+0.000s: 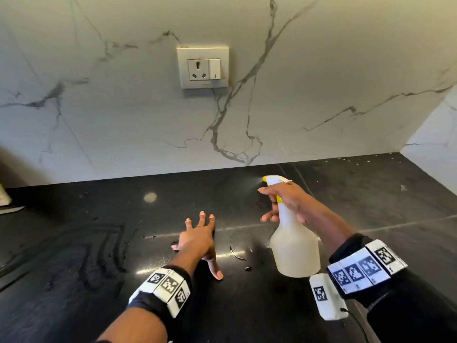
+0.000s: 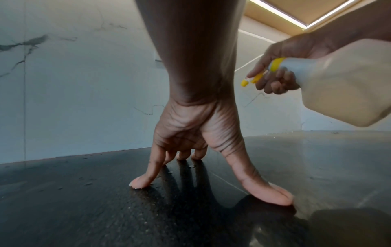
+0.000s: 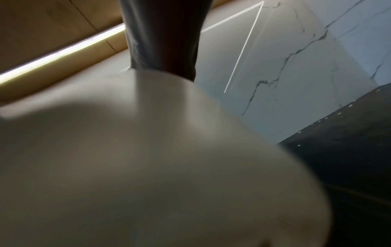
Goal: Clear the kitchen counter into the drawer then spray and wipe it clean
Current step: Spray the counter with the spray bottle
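Observation:
A translucent white spray bottle (image 1: 294,246) with a yellow nozzle and trigger hangs above the black stone counter (image 1: 99,243). My right hand (image 1: 289,201) grips its neck, fingers curled round the trigger, nozzle pointing left and away; a faint mist shows at the tip. The bottle (image 2: 342,86) and that hand (image 2: 279,71) also show in the left wrist view. In the right wrist view the bottle body (image 3: 148,167) fills most of the frame and hides the fingers. My left hand (image 1: 197,241) rests on the counter with fingers spread, fingertips (image 2: 139,183) and thumb pressing the wet surface (image 2: 84,208).
A white marble backsplash (image 1: 123,120) with a wall socket (image 1: 202,66) rises behind the counter, and a side wall (image 1: 435,149) closes the right corner. Droplets and streaks lie on the counter. A pale object (image 1: 3,196) sits at the far left edge.

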Available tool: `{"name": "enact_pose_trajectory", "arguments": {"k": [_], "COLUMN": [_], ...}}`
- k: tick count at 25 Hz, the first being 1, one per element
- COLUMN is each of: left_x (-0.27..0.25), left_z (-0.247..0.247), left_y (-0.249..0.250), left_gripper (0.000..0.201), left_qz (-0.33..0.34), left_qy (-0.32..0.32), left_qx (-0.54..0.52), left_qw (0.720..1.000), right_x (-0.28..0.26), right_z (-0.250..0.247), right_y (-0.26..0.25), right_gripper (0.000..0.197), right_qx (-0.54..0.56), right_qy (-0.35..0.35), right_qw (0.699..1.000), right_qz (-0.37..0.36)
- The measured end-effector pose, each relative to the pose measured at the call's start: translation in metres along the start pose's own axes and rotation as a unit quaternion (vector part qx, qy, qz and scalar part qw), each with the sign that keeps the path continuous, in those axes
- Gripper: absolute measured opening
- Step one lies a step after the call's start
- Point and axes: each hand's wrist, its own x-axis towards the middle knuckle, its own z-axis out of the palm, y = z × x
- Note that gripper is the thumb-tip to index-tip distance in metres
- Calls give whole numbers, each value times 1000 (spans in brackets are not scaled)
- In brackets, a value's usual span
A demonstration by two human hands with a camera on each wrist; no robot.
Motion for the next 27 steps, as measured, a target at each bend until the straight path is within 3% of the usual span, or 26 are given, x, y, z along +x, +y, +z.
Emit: {"name": "enact_pose_trajectory", "arguments": {"k": [4, 9, 17, 23, 27], "left_x": [-1, -7, -40, -82, -113], "left_z": [-1, -1, 61, 92, 112], "left_y": [2, 3, -51, -100, -126], "left_gripper": [163, 158, 124, 103, 94], "left_qz": [3, 12, 76, 133, 160], "left_qy": [-10, -12, 119, 104, 117], "left_qx": [-1, 2, -57, 2, -1], "left_qw": [1000, 1000, 988, 986, 980], "right_x": [-14, -51, -126, -177, -204], "right_z": [18, 23, 34, 86, 148], "right_y": [4, 38, 123, 161, 190], "right_gripper": [33, 33, 51, 56, 74], "right_qx": [-2, 15, 86, 157, 185], "right_qy": [-47, -48, 46, 81, 95], "right_qw": [999, 999, 995, 984, 978], "right_qz": [1, 19, 25, 2, -30]}}
